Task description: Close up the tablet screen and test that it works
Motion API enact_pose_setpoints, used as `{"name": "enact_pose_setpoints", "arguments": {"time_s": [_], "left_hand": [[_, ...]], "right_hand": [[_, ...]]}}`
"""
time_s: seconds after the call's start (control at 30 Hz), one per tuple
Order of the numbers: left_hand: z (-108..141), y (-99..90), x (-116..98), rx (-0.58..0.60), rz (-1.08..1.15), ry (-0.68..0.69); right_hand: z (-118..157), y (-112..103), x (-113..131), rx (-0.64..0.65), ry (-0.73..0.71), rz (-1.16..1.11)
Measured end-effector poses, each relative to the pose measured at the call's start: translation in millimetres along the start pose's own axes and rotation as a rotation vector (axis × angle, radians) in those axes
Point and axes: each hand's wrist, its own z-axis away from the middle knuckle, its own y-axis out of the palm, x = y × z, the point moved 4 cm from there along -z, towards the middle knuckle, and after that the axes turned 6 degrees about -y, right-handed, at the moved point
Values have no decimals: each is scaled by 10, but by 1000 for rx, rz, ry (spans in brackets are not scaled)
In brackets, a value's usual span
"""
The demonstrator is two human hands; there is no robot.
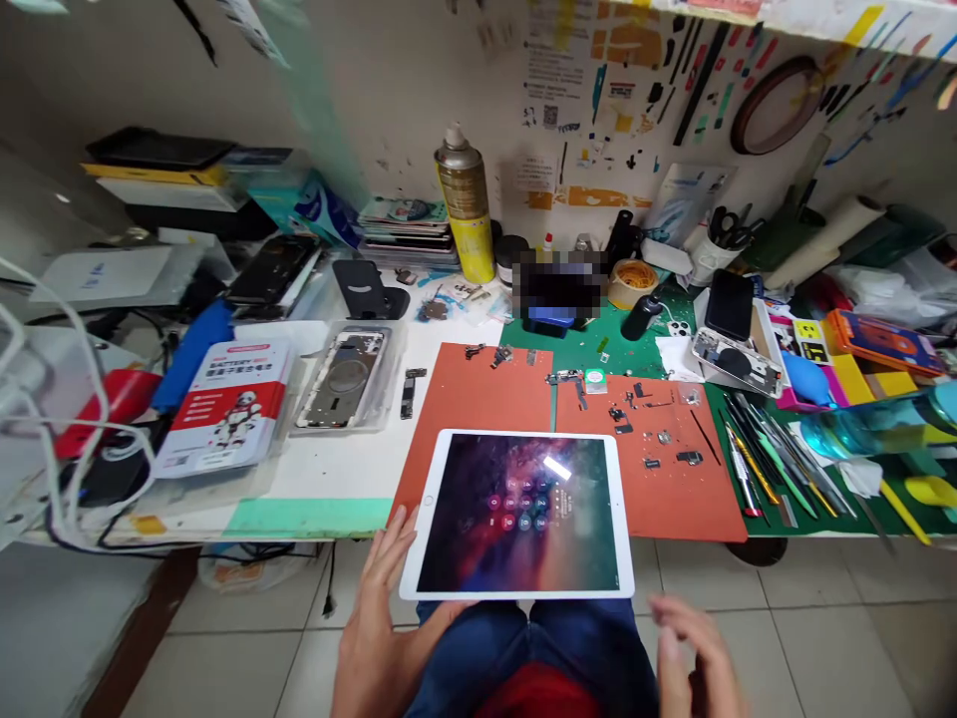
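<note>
A white-framed tablet [523, 514] lies screen up, its far part over the orange mat [471, 384] and its near edge above the person's lap. Its lit screen shows a round-key passcode pad, turned sideways. My left hand [385, 618] grips the tablet's left near corner, fingers along the left edge and thumb at the near edge. To the right of the tablet, apart from it, my right hand [695, 648] hovers, blurred, with its fingers bent and partly spread and nothing seen in them. Small phone parts [624, 419] are scattered on the mat beyond the tablet.
An opened phone housing [344, 379] sits in a plastic tray at left, near a red and white battery box [228, 404]. Tweezers and tools [785, 454] lie at right beside a blue bottle [874, 424]. A yellow spray can [468, 204] stands at the back.
</note>
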Motion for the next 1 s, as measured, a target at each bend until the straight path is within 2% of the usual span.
{"name": "enact_pose_setpoints", "arguments": {"time_s": [0.07, 0.1, 0.23, 0.33, 0.57, 0.67, 0.8, 0.87, 1.0], "left_hand": [[-23, -14, -27, 20, 7, -31], [-33, -24, -35, 24, 2, -73], [-44, -46, -53, 15, -40, -218], [-49, -44, -77, -7, -19, -231], [-83, -36, -73, 14, 16, -328], [-67, -30, -27, 14, 20, -278], [-41, -32, 27, 19, 7, -204], [-37, -40, 30, 27, -16, -199], [-41, -46, -25, 40, -28, -219]], "right_hand": [[27, -53, -247, -9, 301, -184], [31, -24, -311, 24, 400, -310], [22, 187, -290, 143, 586, -762], [33, 253, -209, 116, 643, -865], [170, 218, -249, 36, 687, -808], [208, 226, -269, 19, 711, -781], [176, 248, -196, -73, 760, -785], [146, 251, -144, -114, 784, -787], [104, 239, -114, -108, 821, -787]]}}
